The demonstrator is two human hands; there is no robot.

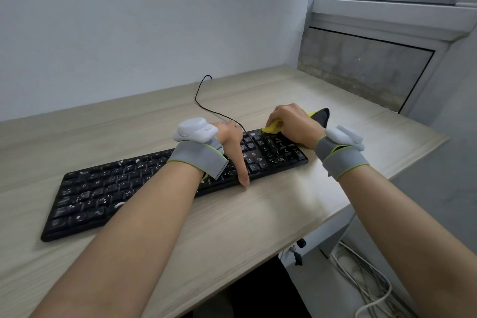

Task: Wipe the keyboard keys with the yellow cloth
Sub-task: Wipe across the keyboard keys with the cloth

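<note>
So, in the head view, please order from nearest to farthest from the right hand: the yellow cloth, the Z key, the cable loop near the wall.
1. Yellow cloth, under the right hand.
2. Cable loop, behind, leftward.
3. Z key, keyboard's far left.

A black keyboard (154, 183) lay slantwise on the pale wooden bench (258, 214), running from the lower left toward the centre right of the frame. The left hand (232, 144) rested on its right half, thumb stretched down to the near edge. The right hand (291, 124) pressed a bunched yellow cloth (271, 128) onto the keys at the upper right corner. Both wrists wore grey straps with pale devices. A black cable (204, 100) looped away toward the wall.
</note>
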